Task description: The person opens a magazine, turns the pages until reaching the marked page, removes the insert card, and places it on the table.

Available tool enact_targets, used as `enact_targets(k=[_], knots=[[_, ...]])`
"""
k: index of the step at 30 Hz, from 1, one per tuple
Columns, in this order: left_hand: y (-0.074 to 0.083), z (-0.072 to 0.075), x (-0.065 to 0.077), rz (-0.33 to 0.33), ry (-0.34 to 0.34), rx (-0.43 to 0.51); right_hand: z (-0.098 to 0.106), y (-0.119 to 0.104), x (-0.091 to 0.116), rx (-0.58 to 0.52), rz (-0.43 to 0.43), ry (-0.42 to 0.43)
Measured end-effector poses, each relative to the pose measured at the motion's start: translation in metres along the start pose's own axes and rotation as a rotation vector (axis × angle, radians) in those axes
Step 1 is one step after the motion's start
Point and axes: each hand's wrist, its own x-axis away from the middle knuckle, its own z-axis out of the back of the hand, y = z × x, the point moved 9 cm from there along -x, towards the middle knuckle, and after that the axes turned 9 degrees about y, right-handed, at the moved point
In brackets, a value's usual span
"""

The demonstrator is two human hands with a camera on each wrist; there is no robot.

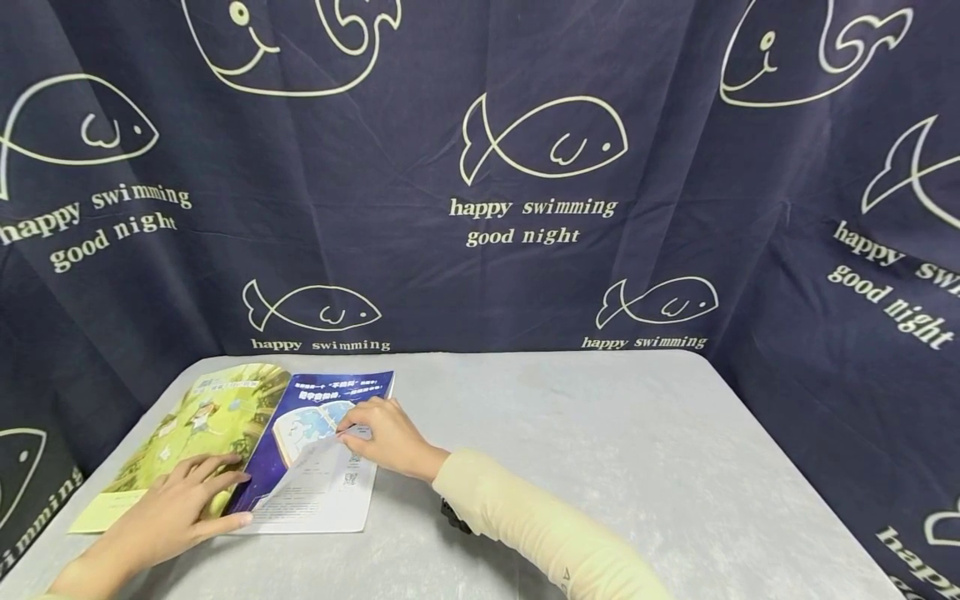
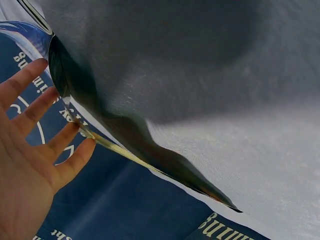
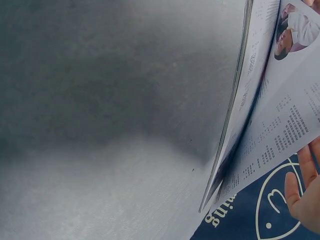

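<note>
An open magazine [image 1: 168, 446] lies on the left side of the table in the head view. Its left page shows a green, illustrated scene. On the right is a dark blue page [image 1: 258, 462] with white lettering, its free side curling up over a white text page [image 1: 341, 508]. My right hand [image 1: 390, 437] pinches the edge of this blue page between thumb and fingers. Near the bottom of the fold, my left hand [image 1: 176, 508] rests on the left page, its fingers spread and fairly straight, as the left wrist view shows too. Printed sheets [image 3: 280, 130] stand raised in the right wrist view.
The magazine lies on a light grey tabletop [image 1: 600, 467]. A dark blue curtain [image 1: 420, 250] with white fish drawings and lettering hangs behind the table and along its sides. Something black [image 1: 454, 517] shows under the right wrist.
</note>
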Motion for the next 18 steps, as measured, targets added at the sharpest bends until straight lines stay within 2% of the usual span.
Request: enact_targets(k=[9, 18], knots=[[0.006, 0.004, -0.004, -0.021, 0.01, -0.015, -0.001, 0.001, -0.001, 0.003, -0.014, 0.006], [0.022, 0.008, -0.009, -0.107, 0.067, 0.001, 0.001, 0.0, -0.002, -0.009, -0.02, 0.017]])
